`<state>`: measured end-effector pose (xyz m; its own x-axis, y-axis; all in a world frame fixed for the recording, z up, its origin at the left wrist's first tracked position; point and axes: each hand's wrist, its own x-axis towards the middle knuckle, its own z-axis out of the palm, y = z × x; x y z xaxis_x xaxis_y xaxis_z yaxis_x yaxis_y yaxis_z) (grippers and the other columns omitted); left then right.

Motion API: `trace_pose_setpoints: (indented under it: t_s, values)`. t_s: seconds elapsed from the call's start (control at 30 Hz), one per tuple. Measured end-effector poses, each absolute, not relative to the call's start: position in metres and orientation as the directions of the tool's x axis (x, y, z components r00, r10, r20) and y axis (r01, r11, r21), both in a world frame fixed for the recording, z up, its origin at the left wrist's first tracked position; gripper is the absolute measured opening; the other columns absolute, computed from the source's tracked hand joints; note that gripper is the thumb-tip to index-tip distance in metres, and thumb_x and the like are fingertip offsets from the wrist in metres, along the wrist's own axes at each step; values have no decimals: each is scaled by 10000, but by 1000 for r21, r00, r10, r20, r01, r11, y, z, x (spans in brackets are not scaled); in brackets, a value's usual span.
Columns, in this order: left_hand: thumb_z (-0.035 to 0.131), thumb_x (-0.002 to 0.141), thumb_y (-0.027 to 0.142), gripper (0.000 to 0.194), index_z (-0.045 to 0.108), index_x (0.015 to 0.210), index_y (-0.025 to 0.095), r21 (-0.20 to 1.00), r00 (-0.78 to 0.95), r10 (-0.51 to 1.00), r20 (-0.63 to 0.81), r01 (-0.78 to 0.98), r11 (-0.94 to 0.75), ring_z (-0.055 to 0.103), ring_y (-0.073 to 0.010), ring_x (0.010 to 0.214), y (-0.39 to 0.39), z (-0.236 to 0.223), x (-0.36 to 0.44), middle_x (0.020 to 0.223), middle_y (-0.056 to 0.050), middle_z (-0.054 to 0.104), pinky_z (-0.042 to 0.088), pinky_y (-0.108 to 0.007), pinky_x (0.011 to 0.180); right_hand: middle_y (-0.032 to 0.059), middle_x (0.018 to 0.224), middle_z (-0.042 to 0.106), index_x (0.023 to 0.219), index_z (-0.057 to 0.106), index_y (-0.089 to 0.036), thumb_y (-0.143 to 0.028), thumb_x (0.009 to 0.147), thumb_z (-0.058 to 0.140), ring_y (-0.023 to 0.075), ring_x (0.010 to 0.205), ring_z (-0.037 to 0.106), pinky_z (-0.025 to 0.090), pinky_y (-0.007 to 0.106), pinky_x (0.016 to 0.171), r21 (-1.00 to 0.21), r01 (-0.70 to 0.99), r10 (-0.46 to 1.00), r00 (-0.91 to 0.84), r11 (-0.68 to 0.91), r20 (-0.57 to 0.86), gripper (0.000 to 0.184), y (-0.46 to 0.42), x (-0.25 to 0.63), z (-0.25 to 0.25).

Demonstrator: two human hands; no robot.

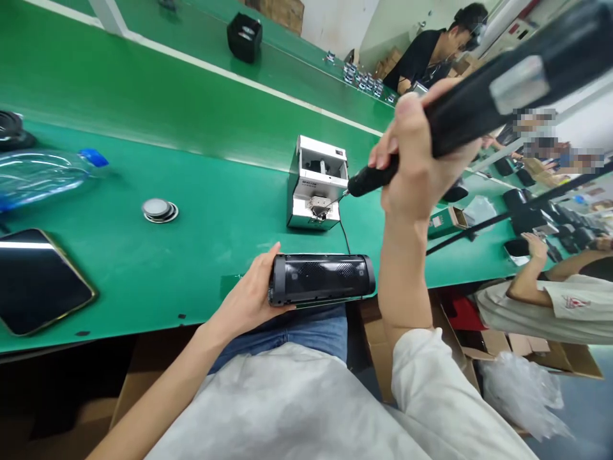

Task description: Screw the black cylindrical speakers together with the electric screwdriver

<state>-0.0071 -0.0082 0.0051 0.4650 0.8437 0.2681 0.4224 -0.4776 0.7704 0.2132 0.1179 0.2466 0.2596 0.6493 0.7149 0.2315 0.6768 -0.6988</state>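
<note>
Head view: left hand [249, 287] clasps left end of speaker [325, 279] at bench [211, 217] edge.
Right hand [419, 150]: raised, fingers wrapped round screwdriver [460, 115]; tip at metal machine [306, 191].
Bottle [43, 174]: capped, lying; contents unclear.
Green box [443, 223]: contents unclear.

- Site type: assembly workshop.
- On green tabletop [201, 281]: silver benchtop machine [306, 188].
- Far side of tabletop: clustered small metal parts [363, 80].
- Along tabletop: several workers [541, 310].
- Below tabletop: open cardboard boxes [572, 359].
</note>
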Motion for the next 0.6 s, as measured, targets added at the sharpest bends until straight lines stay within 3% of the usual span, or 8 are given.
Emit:
trace_pose_setpoints:
  t_s: [0.17, 0.3, 0.43, 0.6]
  values:
    - [970, 859, 335, 1395, -30, 1831, 361, 775, 471, 846, 250, 426, -466, 576, -477, 1523, -8, 7, -8, 1602, -213, 531, 561, -699, 1218, -69, 547, 357, 801, 465, -394, -1038, 615, 780, 175, 583, 303, 373, 431, 546, -755, 220, 706, 267, 618, 656, 741, 162, 221, 229]
    - [962, 869, 345, 1376, -21, 1831, 357, 784, 472, 848, 240, 421, -456, 602, -465, 1486, -8, 9, -7, 1584, -209, 540, 569, -695, 1206, -75, 564, 376, 821, 457, -392, -1005, 654, 771, 160, 536, 293, 377, 429, 507, -787, 231, 725, 306, 572, 617, 708, 158, 217, 230]
    - [970, 856, 340, 1402, -36, 1833, 364, 780, 471, 846, 250, 419, -465, 584, -472, 1512, -8, 8, -7, 1610, -214, 530, 566, -698, 1208, -67, 651, 498, 821, 477, -367, -998, 680, 784, 157, 507, 327, 365, 428, 476, -762, 193, 693, 325, 618, 644, 716, 149, 207, 233]
    - [974, 857, 353, 1418, -53, 1835, 339, 764, 474, 844, 250, 438, -473, 590, -480, 1513, -7, 10, -7, 1615, -224, 539, 577, -682, 1197, -60, 607, 476, 777, 471, -372, -1054, 563, 828, 171, 572, 392, 448, 425, 530, -811, 244, 789, 208, 531, 579, 800, 127, 219, 239]
